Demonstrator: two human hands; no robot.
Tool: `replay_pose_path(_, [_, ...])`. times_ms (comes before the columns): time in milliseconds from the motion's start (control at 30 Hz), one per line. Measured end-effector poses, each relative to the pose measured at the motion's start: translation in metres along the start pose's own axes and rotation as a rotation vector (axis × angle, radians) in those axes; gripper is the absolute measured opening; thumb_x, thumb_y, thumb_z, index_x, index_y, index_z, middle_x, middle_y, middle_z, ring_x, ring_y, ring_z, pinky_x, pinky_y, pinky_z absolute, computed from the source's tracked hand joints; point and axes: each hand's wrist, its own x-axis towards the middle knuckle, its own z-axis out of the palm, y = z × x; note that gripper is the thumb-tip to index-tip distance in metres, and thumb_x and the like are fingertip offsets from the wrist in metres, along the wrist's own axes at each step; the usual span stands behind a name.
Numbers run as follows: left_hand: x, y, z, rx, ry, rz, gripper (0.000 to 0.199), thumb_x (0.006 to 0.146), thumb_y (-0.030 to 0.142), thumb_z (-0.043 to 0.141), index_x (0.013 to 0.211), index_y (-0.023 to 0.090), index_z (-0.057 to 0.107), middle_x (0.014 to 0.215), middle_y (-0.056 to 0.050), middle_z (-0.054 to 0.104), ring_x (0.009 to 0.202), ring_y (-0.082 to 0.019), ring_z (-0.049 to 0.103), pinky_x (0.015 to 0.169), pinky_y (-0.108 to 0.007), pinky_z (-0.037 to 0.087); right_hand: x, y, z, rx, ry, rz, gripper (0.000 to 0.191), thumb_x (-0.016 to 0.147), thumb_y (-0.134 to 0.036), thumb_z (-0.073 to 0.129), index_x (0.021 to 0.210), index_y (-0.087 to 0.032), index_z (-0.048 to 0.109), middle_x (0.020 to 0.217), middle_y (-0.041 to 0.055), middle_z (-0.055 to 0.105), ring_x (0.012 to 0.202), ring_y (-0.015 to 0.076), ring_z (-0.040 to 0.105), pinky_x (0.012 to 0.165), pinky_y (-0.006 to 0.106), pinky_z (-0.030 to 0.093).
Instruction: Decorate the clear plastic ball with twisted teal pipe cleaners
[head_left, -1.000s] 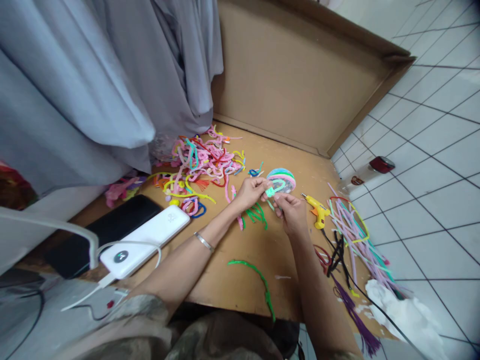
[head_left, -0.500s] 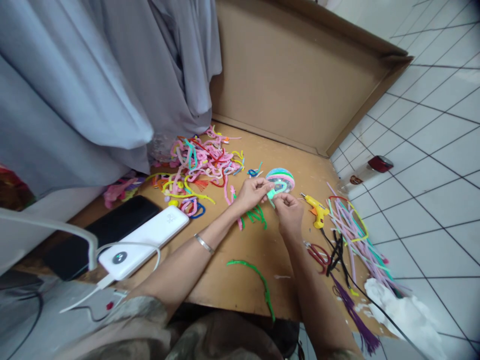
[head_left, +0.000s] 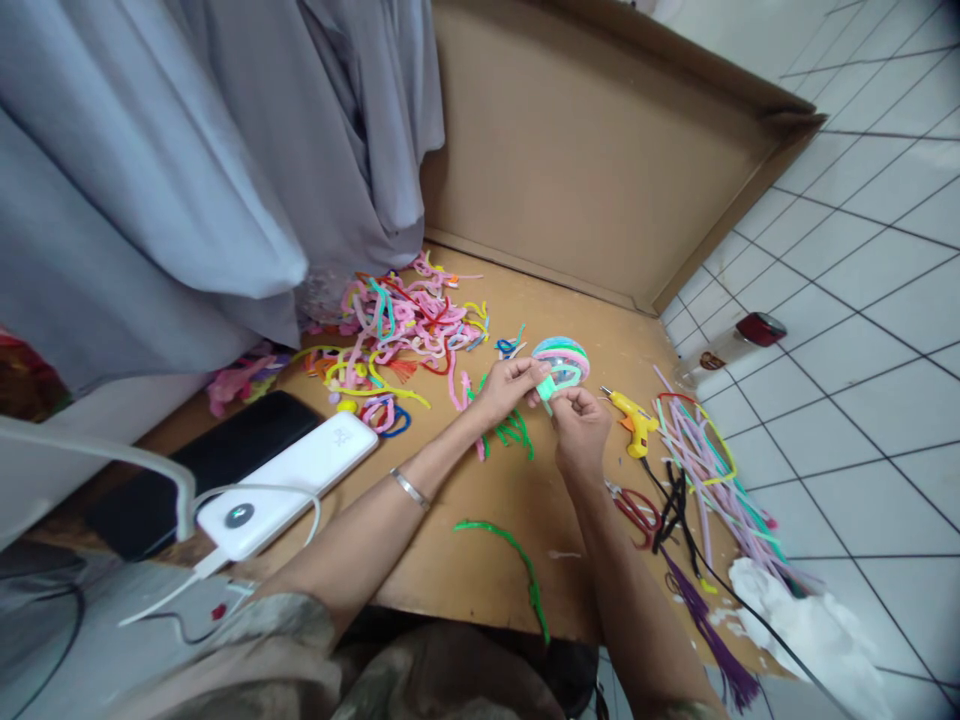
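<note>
My left hand [head_left: 511, 390] pinches a mint-green pipe cleaner [head_left: 546, 387], bent into a loop with a thicker, wound part at its base. At the lower end of that piece, the fingers of my right hand [head_left: 582, 425] are closed on it too. Just behind the loop lies a round stack of pastel ribbon rolls [head_left: 561, 347] in blue, green and pink. Short dark-green pipe cleaner pieces [head_left: 514, 430] lie beneath my left wrist. A long, curved green pipe cleaner [head_left: 525, 560] rests nearer the table's front edge.
Left of my hands is a tangled heap of pink and yellow pipe cleaners [head_left: 412, 320]. A white power bank [head_left: 292, 485] lies beside a black phone [head_left: 225, 460]. To the right are a yellow glue gun [head_left: 636, 424], red-handled scissors [head_left: 637, 515] and straight pipe cleaners [head_left: 705, 470].
The mint-green loop has tilted and shifted slightly to the right. My right fingers have turned a little around its lower end, while both hands stay in nearly the same place.
</note>
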Motion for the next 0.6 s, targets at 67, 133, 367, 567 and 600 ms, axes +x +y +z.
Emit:
replay_pose_path(67, [0.0, -0.002, -0.001, -0.069, -0.036, -0.023, 0.05, 0.073, 0.063, 0.065, 0.067, 0.014, 0.059, 0.052, 0.003, 0.053, 0.045, -0.005, 0.046, 0.047, -0.019, 0.036, 0.001, -0.001, -0.001, 0.025, 0.001, 0.002, 0.012, 0.06, -0.031, 0.059, 0.056, -0.02, 0.053, 0.046, -0.0076, 0.042, 0.044, 0.0065, 0.029, 0.046, 0.022, 0.026])
replay_pose_path(133, [0.0, -0.003, 0.0, -0.089, -0.077, -0.046, 0.047, 0.071, 0.06, 0.069, 0.067, 0.013, 0.059, 0.052, 0.004, 0.052, 0.045, -0.005, 0.045, 0.046, -0.019, 0.035, 0.001, -0.002, -0.002, 0.035, -0.001, 0.005, 0.013, 0.06, -0.03, 0.059, 0.055, -0.02, 0.053, 0.044, -0.0083, 0.04, 0.043, 0.0061, 0.028, 0.045, 0.022, 0.025])
replay_pose_path(367, [0.001, -0.001, -0.002, -0.028, 0.03, -0.014, 0.042, 0.067, 0.051, 0.075, 0.061, 0.013, 0.059, 0.052, 0.003, 0.054, 0.042, -0.003, 0.041, 0.043, -0.018, 0.03, 0.0, -0.002, -0.006, -0.002, -0.093, -0.014, 0.021, 0.073, -0.036, 0.062, 0.062, -0.018, 0.059, 0.049, -0.0052, 0.048, 0.045, 0.0079, 0.037, 0.046, 0.023, 0.029])
replay_pose_path(567, [0.005, 0.006, -0.007, -0.112, 0.152, -0.019, 0.047, 0.061, 0.055, 0.077, 0.063, 0.013, 0.057, 0.051, 0.004, 0.054, 0.039, -0.002, 0.039, 0.039, -0.017, 0.028, -0.005, 0.001, -0.005, -0.188, -0.108, -0.172, 0.023, 0.08, -0.039, 0.06, 0.078, -0.017, 0.067, 0.063, -0.0012, 0.062, 0.057, 0.0117, 0.051, 0.057, 0.025, 0.042])
replay_pose_path(600, [0.005, 0.008, -0.008, -0.117, 0.166, -0.023, 0.047, 0.06, 0.055, 0.078, 0.063, 0.013, 0.056, 0.051, 0.004, 0.054, 0.039, -0.002, 0.038, 0.039, -0.017, 0.028, -0.005, 0.002, -0.005, -0.225, -0.101, -0.209, 0.023, 0.08, -0.039, 0.059, 0.077, -0.017, 0.067, 0.064, -0.0009, 0.063, 0.058, 0.0122, 0.053, 0.059, 0.025, 0.043])
